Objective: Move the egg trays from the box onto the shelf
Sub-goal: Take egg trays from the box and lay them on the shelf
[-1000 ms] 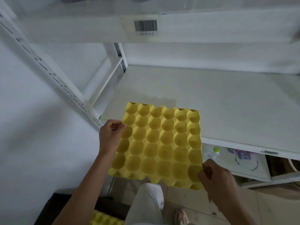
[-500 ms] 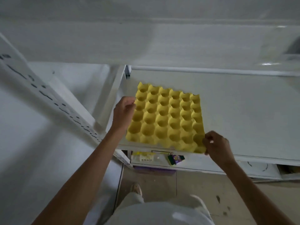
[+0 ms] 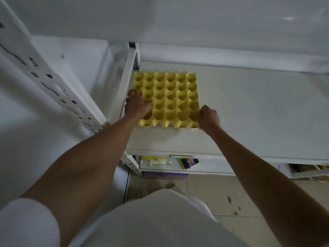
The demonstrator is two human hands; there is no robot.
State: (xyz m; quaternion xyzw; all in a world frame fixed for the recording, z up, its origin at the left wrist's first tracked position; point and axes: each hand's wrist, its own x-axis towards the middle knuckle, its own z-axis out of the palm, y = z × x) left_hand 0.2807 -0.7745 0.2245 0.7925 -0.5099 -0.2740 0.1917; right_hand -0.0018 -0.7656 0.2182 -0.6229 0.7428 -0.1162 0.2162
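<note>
A yellow egg tray (image 3: 170,98) lies flat on the white shelf (image 3: 249,111), in its far left corner beside the upright post. My left hand (image 3: 138,104) grips the tray's left edge, fingers curled over the near-left cups. My right hand (image 3: 207,117) pinches the tray's near right corner. The box is out of view.
A perforated white shelf upright (image 3: 58,82) rises at the left. A lower shelf holds a plastic bottle (image 3: 156,162) and a green-and-purple sponge pack (image 3: 189,162). Another shelf board (image 3: 178,24) hangs overhead. Tiled floor (image 3: 240,198) lies below.
The tray went from held in front of the shelf edge to lying deep in the shelf's left corner. Both hands stayed on it and reached forward.
</note>
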